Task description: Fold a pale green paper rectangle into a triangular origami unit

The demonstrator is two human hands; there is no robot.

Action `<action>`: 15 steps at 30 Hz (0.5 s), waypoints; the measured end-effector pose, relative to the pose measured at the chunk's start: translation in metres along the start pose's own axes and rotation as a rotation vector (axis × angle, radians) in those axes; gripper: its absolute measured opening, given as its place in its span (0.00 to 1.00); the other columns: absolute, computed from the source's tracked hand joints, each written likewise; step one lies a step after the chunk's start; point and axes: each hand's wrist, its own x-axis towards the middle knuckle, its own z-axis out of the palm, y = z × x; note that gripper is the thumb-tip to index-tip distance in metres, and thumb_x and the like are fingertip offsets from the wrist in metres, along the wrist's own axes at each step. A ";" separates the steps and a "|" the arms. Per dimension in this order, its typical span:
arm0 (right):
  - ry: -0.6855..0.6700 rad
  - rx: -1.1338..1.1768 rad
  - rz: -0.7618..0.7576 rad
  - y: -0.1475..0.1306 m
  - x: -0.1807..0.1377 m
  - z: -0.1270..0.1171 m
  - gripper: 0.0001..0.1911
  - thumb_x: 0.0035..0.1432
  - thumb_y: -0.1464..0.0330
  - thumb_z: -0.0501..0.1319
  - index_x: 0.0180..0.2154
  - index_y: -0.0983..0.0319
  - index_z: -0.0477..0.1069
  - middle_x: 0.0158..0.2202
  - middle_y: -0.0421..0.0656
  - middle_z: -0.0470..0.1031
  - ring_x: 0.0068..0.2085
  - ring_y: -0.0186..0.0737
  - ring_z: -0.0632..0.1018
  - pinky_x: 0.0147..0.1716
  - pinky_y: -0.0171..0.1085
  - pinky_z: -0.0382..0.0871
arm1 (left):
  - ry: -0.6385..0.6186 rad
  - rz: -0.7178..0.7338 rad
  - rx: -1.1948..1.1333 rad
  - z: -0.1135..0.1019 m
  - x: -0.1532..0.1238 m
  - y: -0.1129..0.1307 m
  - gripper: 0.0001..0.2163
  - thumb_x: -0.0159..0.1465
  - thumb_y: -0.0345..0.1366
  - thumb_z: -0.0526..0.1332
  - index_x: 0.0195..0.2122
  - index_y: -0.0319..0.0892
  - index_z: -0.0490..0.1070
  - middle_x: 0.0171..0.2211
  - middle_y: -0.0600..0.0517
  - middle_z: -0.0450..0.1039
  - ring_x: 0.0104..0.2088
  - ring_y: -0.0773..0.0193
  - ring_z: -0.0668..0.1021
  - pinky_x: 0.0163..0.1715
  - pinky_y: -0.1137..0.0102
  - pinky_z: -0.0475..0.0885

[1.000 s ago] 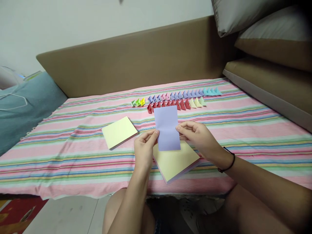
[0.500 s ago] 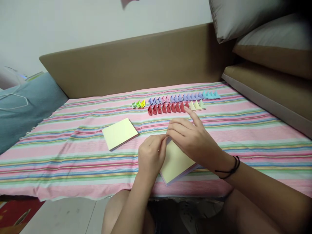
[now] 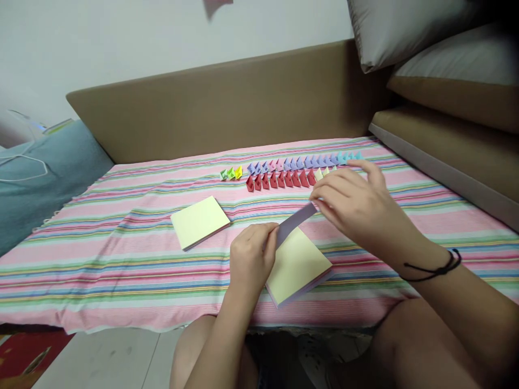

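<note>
A folded lilac paper [image 3: 295, 220] stretches between my hands as a narrow strip. My left hand [image 3: 251, 259] pinches its near end above a pale yellow paper stack [image 3: 298, 266]. My right hand [image 3: 357, 208] pinches the far end, with its other fingers spread. Behind the hands, two rows of small folded paper pieces [image 3: 279, 172] in green, lilac, pink, red, cream and blue lie on the striped cloth [image 3: 121, 254].
A second pale yellow paper stack [image 3: 199, 221] lies to the left. A brown padded backrest [image 3: 227, 102] runs behind, with grey and brown cushions [image 3: 441, 59] at the right and a blue-grey pillow [image 3: 44, 173] at the left. The cloth's front edge is by my knees.
The lilac sheet, held flat and upright a second ago, was folded in half lengthwise. My right hand has slid right along the fold, away from my left hand.
</note>
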 end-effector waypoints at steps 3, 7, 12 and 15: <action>0.066 0.083 0.118 0.010 -0.003 -0.003 0.07 0.62 0.70 0.54 0.37 0.60 0.71 0.39 0.47 0.77 0.44 0.48 0.74 0.52 0.53 0.58 | 0.001 -0.023 -0.029 0.000 0.001 -0.002 0.07 0.64 0.30 0.56 0.35 0.43 0.73 0.33 0.50 0.79 0.34 0.63 0.79 0.36 0.70 0.72; -0.005 0.391 0.101 0.000 -0.006 0.004 0.13 0.59 0.62 0.60 0.44 0.61 0.70 0.45 0.48 0.76 0.47 0.46 0.74 0.47 0.45 0.64 | -0.044 -0.020 -0.077 0.001 0.002 -0.001 0.07 0.65 0.29 0.54 0.35 0.42 0.72 0.33 0.50 0.78 0.35 0.63 0.78 0.37 0.70 0.71; -0.067 0.523 0.107 -0.025 -0.005 0.016 0.05 0.59 0.68 0.60 0.34 0.61 0.73 0.33 0.43 0.78 0.36 0.41 0.76 0.38 0.40 0.66 | -0.036 -0.046 -0.119 0.002 0.002 0.001 0.07 0.65 0.29 0.54 0.36 0.42 0.71 0.32 0.50 0.76 0.35 0.64 0.77 0.38 0.70 0.70; -0.028 0.518 0.119 -0.034 -0.004 0.018 0.08 0.60 0.70 0.58 0.30 0.61 0.73 0.29 0.42 0.77 0.34 0.40 0.75 0.37 0.39 0.65 | -0.015 -0.058 -0.156 0.002 0.003 0.004 0.06 0.65 0.30 0.55 0.36 0.43 0.72 0.33 0.51 0.76 0.36 0.64 0.77 0.38 0.70 0.70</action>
